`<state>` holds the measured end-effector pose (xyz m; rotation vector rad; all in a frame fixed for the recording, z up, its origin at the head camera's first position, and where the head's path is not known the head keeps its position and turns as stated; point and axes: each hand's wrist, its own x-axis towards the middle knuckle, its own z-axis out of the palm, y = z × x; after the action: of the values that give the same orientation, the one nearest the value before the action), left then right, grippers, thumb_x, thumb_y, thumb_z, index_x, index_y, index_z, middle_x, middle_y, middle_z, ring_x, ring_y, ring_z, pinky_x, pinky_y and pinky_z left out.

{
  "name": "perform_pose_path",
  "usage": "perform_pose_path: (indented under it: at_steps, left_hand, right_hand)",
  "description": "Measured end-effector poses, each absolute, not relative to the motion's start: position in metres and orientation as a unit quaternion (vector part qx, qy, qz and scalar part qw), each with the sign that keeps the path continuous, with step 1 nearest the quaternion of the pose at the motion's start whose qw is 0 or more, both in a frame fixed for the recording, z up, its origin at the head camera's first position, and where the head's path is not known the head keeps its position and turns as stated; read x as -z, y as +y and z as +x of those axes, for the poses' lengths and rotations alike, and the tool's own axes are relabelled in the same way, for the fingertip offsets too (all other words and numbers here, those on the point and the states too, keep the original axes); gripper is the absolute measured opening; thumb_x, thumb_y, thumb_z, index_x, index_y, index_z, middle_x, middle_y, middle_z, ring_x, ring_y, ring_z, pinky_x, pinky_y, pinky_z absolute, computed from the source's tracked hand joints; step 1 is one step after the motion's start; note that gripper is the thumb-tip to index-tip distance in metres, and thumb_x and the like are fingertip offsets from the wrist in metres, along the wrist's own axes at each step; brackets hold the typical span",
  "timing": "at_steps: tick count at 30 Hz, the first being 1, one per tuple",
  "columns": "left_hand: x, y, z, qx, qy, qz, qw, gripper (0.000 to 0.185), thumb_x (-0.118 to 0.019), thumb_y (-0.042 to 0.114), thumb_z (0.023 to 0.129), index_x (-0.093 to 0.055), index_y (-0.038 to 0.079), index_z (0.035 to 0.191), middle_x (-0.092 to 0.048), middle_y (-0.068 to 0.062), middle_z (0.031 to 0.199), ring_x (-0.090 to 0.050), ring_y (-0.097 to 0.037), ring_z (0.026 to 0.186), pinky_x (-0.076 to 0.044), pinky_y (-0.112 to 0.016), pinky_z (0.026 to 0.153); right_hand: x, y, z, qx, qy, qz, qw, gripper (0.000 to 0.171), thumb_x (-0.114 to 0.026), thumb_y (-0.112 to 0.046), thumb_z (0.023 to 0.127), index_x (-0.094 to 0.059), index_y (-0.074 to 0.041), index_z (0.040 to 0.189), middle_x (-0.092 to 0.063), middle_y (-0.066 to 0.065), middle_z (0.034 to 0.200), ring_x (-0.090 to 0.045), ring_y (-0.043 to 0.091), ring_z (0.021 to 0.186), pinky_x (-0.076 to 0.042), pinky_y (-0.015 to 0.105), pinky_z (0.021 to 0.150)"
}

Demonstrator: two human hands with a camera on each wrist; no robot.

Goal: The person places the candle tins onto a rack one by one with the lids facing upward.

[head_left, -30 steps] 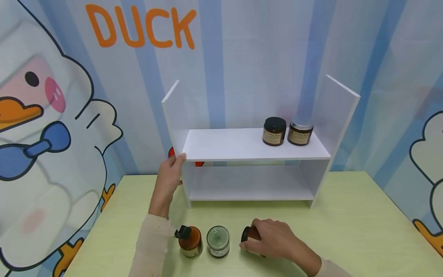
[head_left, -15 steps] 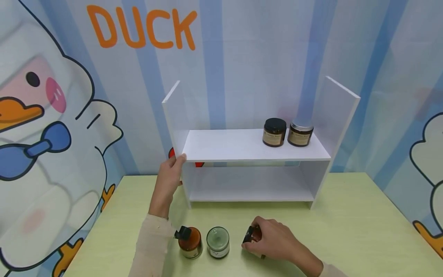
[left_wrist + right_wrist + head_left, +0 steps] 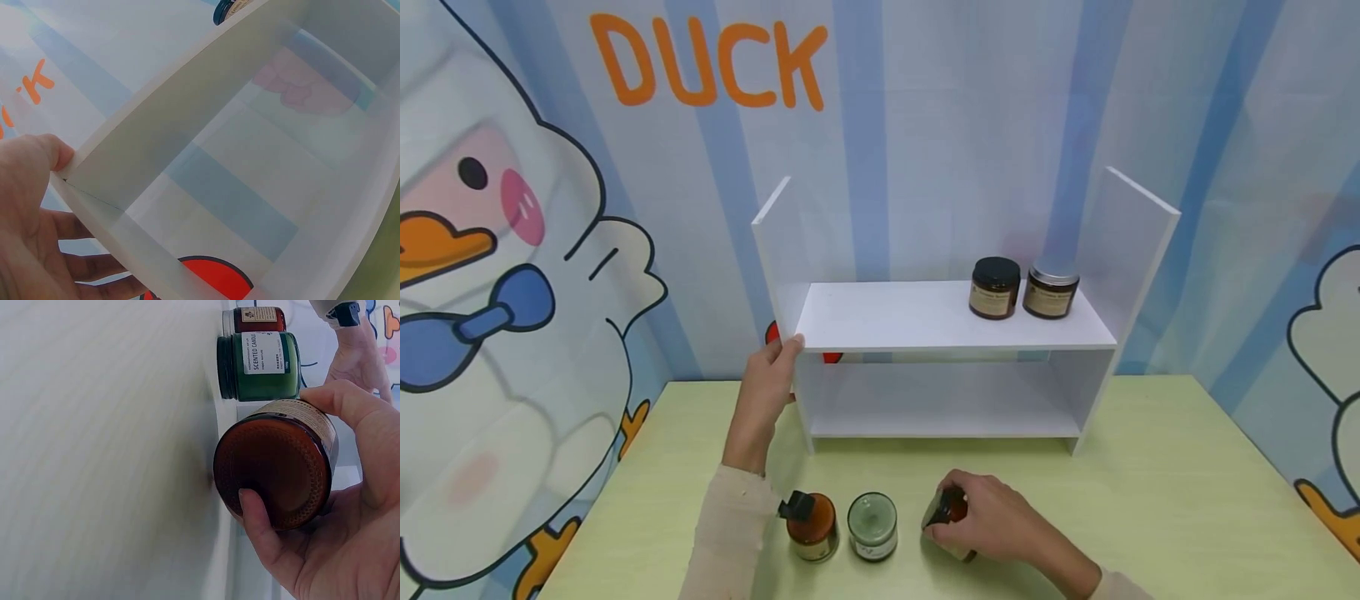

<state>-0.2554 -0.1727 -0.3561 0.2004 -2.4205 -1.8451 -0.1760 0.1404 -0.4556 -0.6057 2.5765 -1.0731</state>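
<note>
My left hand (image 3: 766, 379) grips the left side panel of a white two-tier shelf (image 3: 887, 321), the thumb at the front edge and fingers along the outer face. Over the front of the table, my right hand (image 3: 996, 518) holds an amber candle jar (image 3: 275, 472) with a beige label. That jar is tilted, its base towards the right wrist camera. To its left a green scented candle jar (image 3: 872, 521) stands upside down on its dark lid. An inverted amber jar (image 3: 816, 533) with a silver lid comes after it.
On the upper board, towards the right, sit a black-lidded amber jar (image 3: 995, 292) and a silver-lidded amber jar (image 3: 1051, 292). The pale green table (image 3: 1165, 500) extends on both sides. Behind hangs a striped blue cloth (image 3: 940, 125) with duck drawings.
The amber candle jar has turned in my right hand, so its dark lid and label show at a different angle. My left hand has stayed on the shelf panel.
</note>
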Motion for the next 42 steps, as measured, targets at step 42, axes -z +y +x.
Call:
perform_pose_path:
  at_steps: [42]
  left_hand:
    - [0.353, -0.171, -0.254, 0.584, -0.808, 0.067, 0.044, 0.066, -0.041, 0.056, 0.104, -0.045, 0.011, 0.152, -0.041, -0.009, 0.156, -0.042, -0.031, 0.135, -0.049, -0.054, 0.098]
  right_hand:
    - [0.455, 0.153, -0.175, 0.452, 0.843, -0.239, 0.169, 0.04, -0.077, -0.028, 0.086, -0.06, -0.014, 0.12, -0.067, 0.002, 0.104, -0.062, 0.018, 0.084, -0.051, 0.03, 0.067]
